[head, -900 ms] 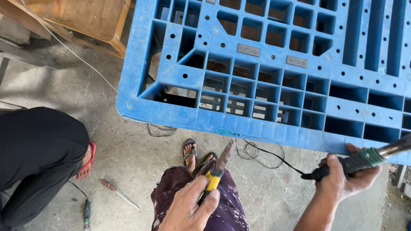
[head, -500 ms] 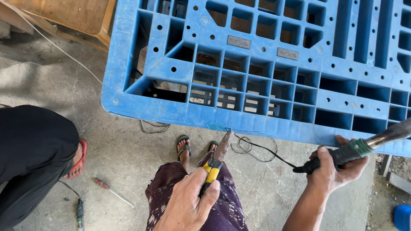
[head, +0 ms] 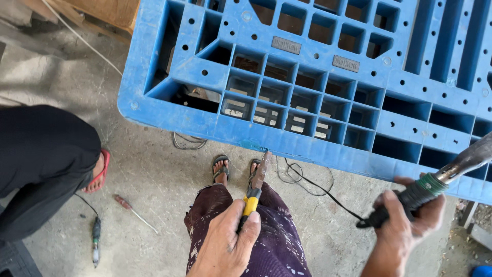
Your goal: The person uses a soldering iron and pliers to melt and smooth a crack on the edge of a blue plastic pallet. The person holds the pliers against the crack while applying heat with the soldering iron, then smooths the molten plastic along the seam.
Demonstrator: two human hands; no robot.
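Left hand (head: 225, 246) clamps the yellow-handled pliers (head: 254, 187) at six o'clock, right hand (head: 410, 220) wraps the corded heat tool (head: 435, 179) (rigid, best gripped by their handles) below the stiff blue plastic pallet (head: 318, 87).

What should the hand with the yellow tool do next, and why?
Probably move the left hand forward a little, so the flat blade of the yellow-handled scraper meets the near edge of the blue pallet. The blade tip sits just short of that edge, by a smeared patch, while the right hand holds the corded heat tool off to the side.
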